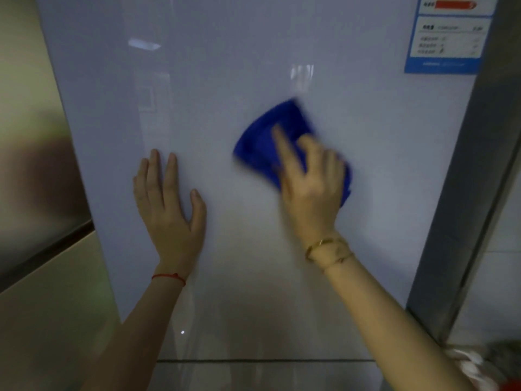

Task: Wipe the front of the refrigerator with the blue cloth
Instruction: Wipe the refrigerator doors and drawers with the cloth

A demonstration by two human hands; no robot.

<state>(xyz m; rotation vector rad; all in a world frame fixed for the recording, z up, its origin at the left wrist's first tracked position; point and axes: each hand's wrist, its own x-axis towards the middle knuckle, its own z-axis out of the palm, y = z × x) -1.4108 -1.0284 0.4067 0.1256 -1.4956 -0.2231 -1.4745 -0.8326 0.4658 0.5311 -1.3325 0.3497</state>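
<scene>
The glossy white refrigerator door (239, 66) fills most of the head view. A blue cloth (265, 136) is pressed flat against the door right of centre, blurred by motion. My right hand (310, 182) lies on the cloth's lower right part, fingers spread over it, holding it to the surface. My left hand (169, 204) rests flat on the bare door to the left of the cloth, fingers apart and pointing up, holding nothing. About a hand's width of door separates the two hands.
An energy label sticker (448, 38) sits at the door's top right. The grey side edge of the refrigerator (473, 193) runs down the right. A beige cabinet (42, 277) stands at the left. A horizontal seam (253, 360) crosses the door's bottom.
</scene>
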